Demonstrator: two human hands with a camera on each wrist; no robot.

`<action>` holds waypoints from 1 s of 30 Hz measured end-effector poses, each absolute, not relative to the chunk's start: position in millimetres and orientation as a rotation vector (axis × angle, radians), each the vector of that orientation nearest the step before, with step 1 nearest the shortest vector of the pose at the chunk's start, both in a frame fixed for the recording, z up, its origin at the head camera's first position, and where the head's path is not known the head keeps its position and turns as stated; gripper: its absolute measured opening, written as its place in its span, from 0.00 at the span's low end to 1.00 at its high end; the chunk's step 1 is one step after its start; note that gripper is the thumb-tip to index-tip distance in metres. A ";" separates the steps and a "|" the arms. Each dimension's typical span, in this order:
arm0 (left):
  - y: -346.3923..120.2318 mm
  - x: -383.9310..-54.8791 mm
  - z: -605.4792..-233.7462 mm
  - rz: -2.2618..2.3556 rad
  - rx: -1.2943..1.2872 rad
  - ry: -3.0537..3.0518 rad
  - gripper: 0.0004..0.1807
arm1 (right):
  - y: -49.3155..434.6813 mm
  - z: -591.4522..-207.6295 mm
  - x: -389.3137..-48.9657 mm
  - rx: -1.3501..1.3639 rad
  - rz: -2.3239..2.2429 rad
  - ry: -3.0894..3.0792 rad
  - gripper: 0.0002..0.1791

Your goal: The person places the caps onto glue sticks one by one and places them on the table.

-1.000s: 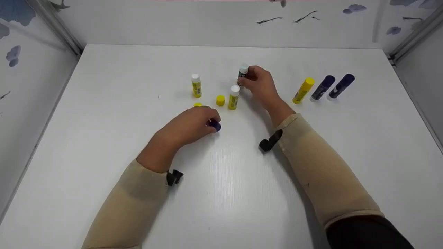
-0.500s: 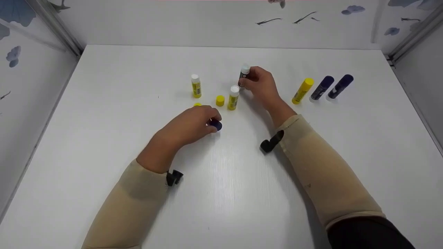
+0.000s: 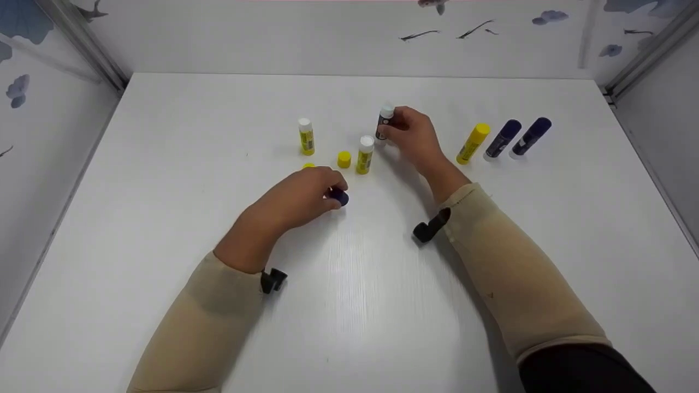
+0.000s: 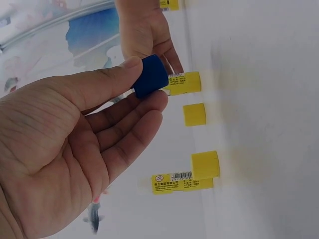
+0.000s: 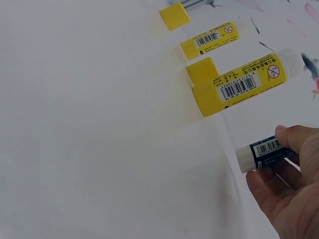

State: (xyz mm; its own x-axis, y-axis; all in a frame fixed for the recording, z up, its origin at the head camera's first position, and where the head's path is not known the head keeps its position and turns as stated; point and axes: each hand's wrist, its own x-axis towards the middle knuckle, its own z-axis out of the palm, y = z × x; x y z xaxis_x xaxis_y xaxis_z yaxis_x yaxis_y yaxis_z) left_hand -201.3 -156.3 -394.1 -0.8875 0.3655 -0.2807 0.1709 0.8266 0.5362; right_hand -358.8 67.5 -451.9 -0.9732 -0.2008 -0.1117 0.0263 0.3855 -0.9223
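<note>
Left hand (image 3: 299, 197) pinches a blue cap (image 4: 152, 76) this side of the rightmost loose yellow cap (image 3: 344, 160); right hand (image 3: 416, 135), beyond that, grips a dark glue stick (image 3: 384, 121)

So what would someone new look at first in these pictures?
Probably the left hand, holding a blue cap near the middle of the white table, and the right hand, farther back, gripping a dark glue stick. Next, over at the right, one bright yellow stick beside two dark blue sticks might stand out.
</note>
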 end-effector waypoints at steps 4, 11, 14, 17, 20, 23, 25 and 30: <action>-155.6 -201.3 -393.7 0.729 0.398 2.633 0.17 | 69.4 -451.9 -358.5 -0.146 -1.623 2.437 0.21; -154.4 -201.6 -393.3 0.736 0.372 2.623 0.17 | 73.2 -451.4 -357.8 -0.169 -1.616 2.451 0.21; -153.9 -201.6 -393.4 0.734 0.375 2.623 0.18 | 75.0 -451.1 -357.2 -0.159 -1.599 2.459 0.21; -153.5 -201.4 -394.0 0.737 0.366 2.620 0.18 | 77.1 -451.3 -356.3 -0.134 -1.583 2.460 0.22; -153.8 -200.9 -394.1 0.738 0.360 2.617 0.18 | 79.3 -451.1 -354.5 -0.125 -1.585 2.450 0.22; -154.3 -200.7 -393.7 0.739 0.362 2.618 0.18 | 82.8 -450.2 -351.7 -0.138 -1.590 2.446 0.22; -154.4 -200.8 -393.6 0.744 0.364 2.620 0.18 | 85.9 -449.0 -349.1 -0.156 -1.598 2.445 0.22; -154.4 -201.0 -394.3 0.755 0.365 2.622 0.19 | 94.5 -445.8 -341.7 -0.220 -1.635 2.439 0.22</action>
State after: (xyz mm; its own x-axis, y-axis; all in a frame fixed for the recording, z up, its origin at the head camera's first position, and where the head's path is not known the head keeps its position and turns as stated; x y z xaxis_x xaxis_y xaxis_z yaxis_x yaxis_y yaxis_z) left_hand -201.0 -154.4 -394.3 -0.8916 0.3470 -0.2909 0.1391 0.8213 0.5533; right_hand -341.7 94.5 -445.8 -0.9695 -0.2315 -0.0802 -0.0137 0.3781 -0.9257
